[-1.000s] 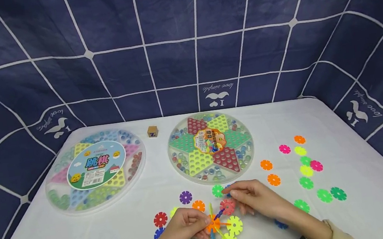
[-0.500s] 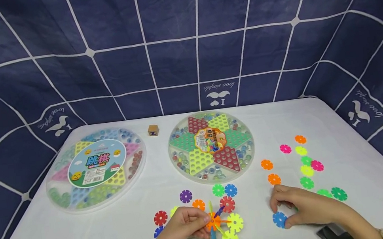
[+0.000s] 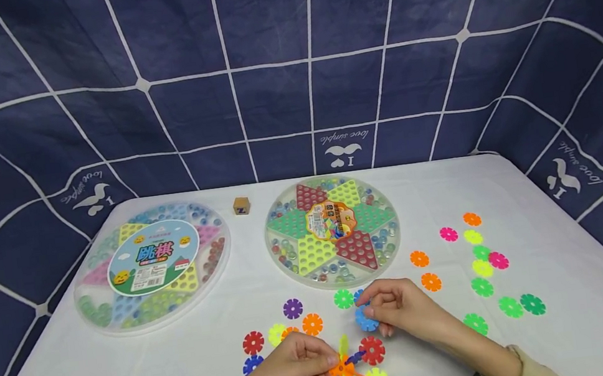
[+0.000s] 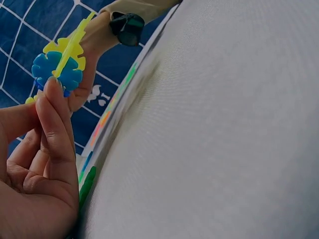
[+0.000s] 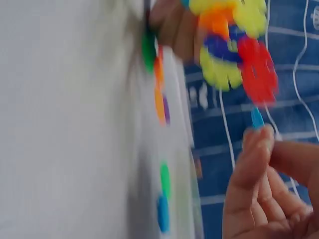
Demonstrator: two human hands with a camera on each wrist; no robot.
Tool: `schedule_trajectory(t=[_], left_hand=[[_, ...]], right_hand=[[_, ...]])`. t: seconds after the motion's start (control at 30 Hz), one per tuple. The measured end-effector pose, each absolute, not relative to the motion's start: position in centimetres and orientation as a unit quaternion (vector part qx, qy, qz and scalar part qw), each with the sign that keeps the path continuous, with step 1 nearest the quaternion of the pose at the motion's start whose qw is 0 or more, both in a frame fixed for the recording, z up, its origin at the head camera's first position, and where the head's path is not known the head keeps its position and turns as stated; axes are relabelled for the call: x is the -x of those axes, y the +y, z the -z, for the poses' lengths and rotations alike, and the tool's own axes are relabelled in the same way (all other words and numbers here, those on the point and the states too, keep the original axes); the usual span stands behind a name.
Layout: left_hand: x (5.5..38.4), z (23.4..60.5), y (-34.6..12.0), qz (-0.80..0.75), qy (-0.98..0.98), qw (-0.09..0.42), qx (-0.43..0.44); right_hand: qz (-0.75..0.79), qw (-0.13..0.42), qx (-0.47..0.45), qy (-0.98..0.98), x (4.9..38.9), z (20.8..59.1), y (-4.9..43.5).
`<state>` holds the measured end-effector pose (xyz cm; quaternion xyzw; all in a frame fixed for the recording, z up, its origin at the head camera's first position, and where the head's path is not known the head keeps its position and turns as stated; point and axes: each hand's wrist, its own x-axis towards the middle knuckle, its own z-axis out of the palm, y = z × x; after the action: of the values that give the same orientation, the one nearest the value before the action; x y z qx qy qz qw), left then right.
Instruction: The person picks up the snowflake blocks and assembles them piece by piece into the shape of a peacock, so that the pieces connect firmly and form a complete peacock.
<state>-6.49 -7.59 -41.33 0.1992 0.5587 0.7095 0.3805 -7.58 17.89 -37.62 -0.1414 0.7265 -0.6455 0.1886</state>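
My left hand (image 3: 303,363) pinches a cluster of interlocked notched plastic discs (image 3: 342,369), with an orange disc at its centre. Yellow, blue, purple and red discs stick out from it at different angles; the red disc (image 3: 372,350) faces up on its right side. Up and to the right of the cluster, my right hand (image 3: 407,312) holds a loose blue notched disc (image 3: 366,319) between thumb and fingertips. In the right wrist view that blue disc (image 5: 257,117) is seen edge-on, just below the red one. A blue and a yellow disc (image 4: 57,71) of the cluster rise above the left fingertips.
Loose notched discs lie around the hands, including a green one (image 3: 343,299) and a purple one (image 3: 292,309). Several more (image 3: 482,287) are scattered at the right. Two round Chinese checkers sets (image 3: 315,255) (image 3: 158,321) and a small wooden letter cube (image 3: 241,206) stand farther back.
My right hand reached right to a blue disc on the table, took it and brought it back beside the cluster. The left hand has shifted the cluster slightly towards me.
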Motion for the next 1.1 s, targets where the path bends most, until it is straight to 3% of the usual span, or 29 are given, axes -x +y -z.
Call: schedule_trajectory(t=[0.3,0.67,1.1], left_hand=[[6.6,41.3,-7.5,-0.696,0.569,0.390,-0.201],[6.6,41.0,-7.5,-0.694,0.579,0.379,-0.199],[6.5,41.0,-7.6,-0.691,0.578,0.382,-0.207]], right_hand=[[0.649,0.200,0.101,0.727,7.0,38.2,15.5],[0.623,0.149,0.132,0.757,7.1,38.1,15.5],[0.605,0.159,0.175,0.760,7.0,38.4,15.0]])
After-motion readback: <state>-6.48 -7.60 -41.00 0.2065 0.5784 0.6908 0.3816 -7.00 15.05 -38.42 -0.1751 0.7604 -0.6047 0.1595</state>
